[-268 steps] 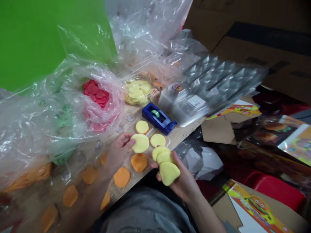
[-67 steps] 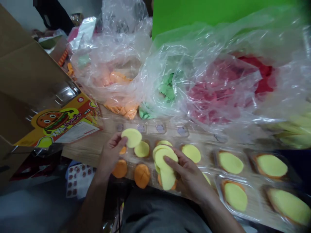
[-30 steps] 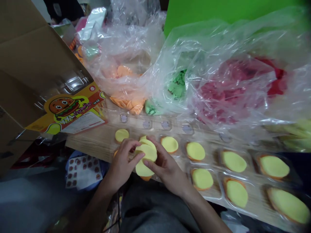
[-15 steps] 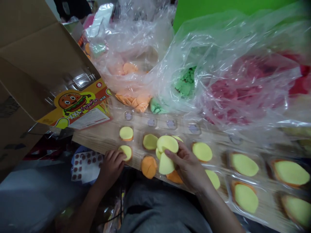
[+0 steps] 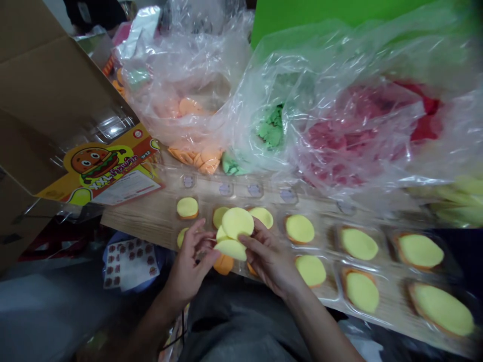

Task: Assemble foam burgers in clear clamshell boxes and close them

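Observation:
In front of my body, my right hand (image 5: 269,259) pinches several soft, flat yellow discs (image 5: 237,222), fanned out between thumb and fingers. My left hand (image 5: 188,264) meets them from the left, its thumb and fingertips at the edge of the lowest disc. Under my hands, an orange piece (image 5: 224,264) is partly hidden. Clear plastic trays stand in two rows on the wooden table (image 5: 128,217). Many hold a yellow disc on top of an orange piece, such as the disc in the back row (image 5: 300,229) and the one in front (image 5: 310,270).
An open cardboard box (image 5: 33,100) with a burger-printed card (image 5: 109,168) stands at left. Behind the trays lie plastic bags of orange pieces (image 5: 199,158), green pieces (image 5: 271,128) and red pieces (image 5: 347,141). A sticker sheet (image 5: 130,264) lies below the table's left end.
My left hand has left the front-left tray and come right to the discs in my right hand. My right hand has shifted left with the discs. The view has moved slightly.

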The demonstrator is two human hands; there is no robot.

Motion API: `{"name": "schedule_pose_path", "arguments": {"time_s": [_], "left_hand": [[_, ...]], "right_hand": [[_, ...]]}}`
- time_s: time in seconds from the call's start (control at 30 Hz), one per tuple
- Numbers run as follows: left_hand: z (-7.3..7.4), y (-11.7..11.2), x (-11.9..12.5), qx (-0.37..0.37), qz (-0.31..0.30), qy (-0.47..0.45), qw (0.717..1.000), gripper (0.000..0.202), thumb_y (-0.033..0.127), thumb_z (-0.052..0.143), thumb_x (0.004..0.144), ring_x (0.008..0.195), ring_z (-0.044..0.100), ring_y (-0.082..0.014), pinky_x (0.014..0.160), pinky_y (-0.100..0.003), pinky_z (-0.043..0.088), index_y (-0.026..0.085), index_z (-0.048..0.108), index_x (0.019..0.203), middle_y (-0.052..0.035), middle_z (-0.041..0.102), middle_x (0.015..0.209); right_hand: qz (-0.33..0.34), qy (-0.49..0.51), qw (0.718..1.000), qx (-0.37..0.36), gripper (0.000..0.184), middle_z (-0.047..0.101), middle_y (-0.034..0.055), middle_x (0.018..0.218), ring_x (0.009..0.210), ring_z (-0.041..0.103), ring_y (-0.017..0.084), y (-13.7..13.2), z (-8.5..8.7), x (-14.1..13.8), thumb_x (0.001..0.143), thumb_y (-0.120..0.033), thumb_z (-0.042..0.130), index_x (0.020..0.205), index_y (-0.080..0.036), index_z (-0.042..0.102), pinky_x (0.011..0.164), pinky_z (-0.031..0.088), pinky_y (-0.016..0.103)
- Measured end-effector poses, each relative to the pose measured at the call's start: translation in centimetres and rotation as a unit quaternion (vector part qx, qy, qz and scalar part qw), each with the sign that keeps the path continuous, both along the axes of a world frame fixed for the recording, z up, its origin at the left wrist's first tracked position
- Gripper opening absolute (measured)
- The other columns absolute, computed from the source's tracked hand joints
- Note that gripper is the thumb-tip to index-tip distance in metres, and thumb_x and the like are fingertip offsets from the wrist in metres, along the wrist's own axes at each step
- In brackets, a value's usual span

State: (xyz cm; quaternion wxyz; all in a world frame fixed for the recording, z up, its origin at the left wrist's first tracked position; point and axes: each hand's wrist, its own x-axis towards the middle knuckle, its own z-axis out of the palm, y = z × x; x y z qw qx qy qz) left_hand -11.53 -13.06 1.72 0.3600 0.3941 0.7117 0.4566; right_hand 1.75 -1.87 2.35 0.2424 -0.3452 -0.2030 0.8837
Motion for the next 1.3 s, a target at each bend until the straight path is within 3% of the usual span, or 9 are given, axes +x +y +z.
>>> {"name": "schedule_pose_path", "arguments": {"time_s": [0.1,0.2,0.33,0.5,0.6,0.73,0.9,1.13,1.3], "left_hand": [[0.5,1.7,1.2,-0.06,0.0,-0.118,0.991,0.055,0.027,0.056,0.081,0.079,0.066,-0.015,0.071,-0.027,0.054,0.02,0.035,0.132,-0.0046,0.069,0.091],[-0.3,1.3,0.7,-0.001,-0.001,0.069,0.998,0.024,0.022,0.054,0.083,0.082,0.066,-0.0155,0.075,-0.028,0.053,0.02,0.058,0.107,-0.0047,0.07,0.09],[-2.6,-0.4,0.2,0.177,-0.147,0.338,0.912,0.016,0.01,0.05,0.085,0.091,0.065,-0.0159,0.089,-0.033,0.047,0.02,0.06,0.092,-0.0053,0.071,0.092],[-4.3,-2.0,1.0,0.201,-0.229,0.405,0.862,0.018,0.012,0.045,0.089,0.092,0.065,-0.0152,0.095,-0.037,0.045,0.018,0.057,0.101,-0.0047,0.072,0.09],[-3.7,-2.6,0.9,0.208,-0.244,0.438,0.84,0.014,0.02,0.053,0.087,0.088,0.065,-0.0159,0.095,-0.038,0.045,0.018,0.059,0.099,-0.0048,0.071,0.088],[-3.2,-3.0,0.4,0.22,-0.292,0.471,0.803,0.018,0.014,0.048,0.089,0.088,0.064,-0.0137,0.097,-0.034,0.043,0.016,0.061,0.1,-0.0028,0.072,0.089],[-4.2,-2.8,0.9,0.211,-0.245,0.474,0.819,0.016,0.02,0.051,0.089,0.096,0.061,-0.0152,0.105,-0.038,0.033,0.013,0.063,0.098,-0.0024,0.072,0.09],[-4.4,-2.9,0.6,0.208,-0.232,0.481,0.819,0.011,0.02,0.052,0.088,0.092,0.061,-0.0152,0.097,-0.036,0.04,0.016,0.062,0.091,-0.0037,0.07,0.091],[-3.7,-1.8,1.1,0.173,-0.191,0.406,0.877,0.013,0.024,0.05,0.089,0.091,0.062,-0.0168,0.094,-0.04,0.043,0.018,0.059,0.096,-0.0056,0.068,0.095]], "right_hand": [[-0.029,0.006,1.0,0.006,0.04,0.068,0.0006,0.103,0.096,0.062,0.02,0.2,-0.1,0.3,0.064,-0.022,0.074,0.101,-0.026,0.062,0.084,0.05,0.032],[-0.087,-0.031,0.996,0.015,0.046,0.069,0.0002,0.1,0.096,0.062,0.02,1.2,-0.4,1.4,0.061,-0.021,0.075,0.105,-0.026,0.062,0.087,0.049,0.033],[-0.142,-0.074,0.987,0.005,0.054,0.07,-0.0016,0.096,0.092,0.063,0.019,2.3,-0.9,3.2,0.057,-0.018,0.077,0.107,-0.028,0.061,0.084,0.051,0.031],[-0.151,-0.085,0.985,-0.015,0.051,0.071,-0.0026,0.094,0.09,0.064,0.017,2.0,-1.1,4.5,0.057,-0.018,0.077,0.105,-0.028,0.062,0.082,0.052,0.029],[-0.155,-0.082,0.984,-0.019,0.051,0.071,-0.0031,0.091,0.09,0.064,0.017,1.9,-1.4,4.9,0.057,-0.018,0.078,0.104,-0.028,0.063,0.082,0.051,0.028],[-0.157,-0.083,0.984,-0.015,0.05,0.071,-0.0029,0.093,0.091,0.064,0.017,2.1,-1.9,5.2,0.057,-0.018,0.078,0.103,-0.028,0.063,0.082,0.052,0.028],[-0.154,-0.089,0.984,0.001,0.047,0.07,-0.0023,0.095,0.088,0.065,0.017,2.0,-2.2,5.7,0.058,-0.019,0.076,0.102,-0.028,0.063,0.08,0.053,0.029],[-0.164,-0.098,0.982,-0.008,0.045,0.071,-0.0029,0.093,0.091,0.064,0.016,2.1,-2.1,6.7,0.056,-0.019,0.078,0.099,-0.026,0.065,0.08,0.053,0.026],[-0.169,-0.101,0.98,-0.018,0.038,0.071,-0.0009,0.096,0.095,0.064,0.018,2.1,-1.8,7.6,0.059,-0.021,0.078,0.096,-0.025,0.066,0.082,0.054,0.028]]}}
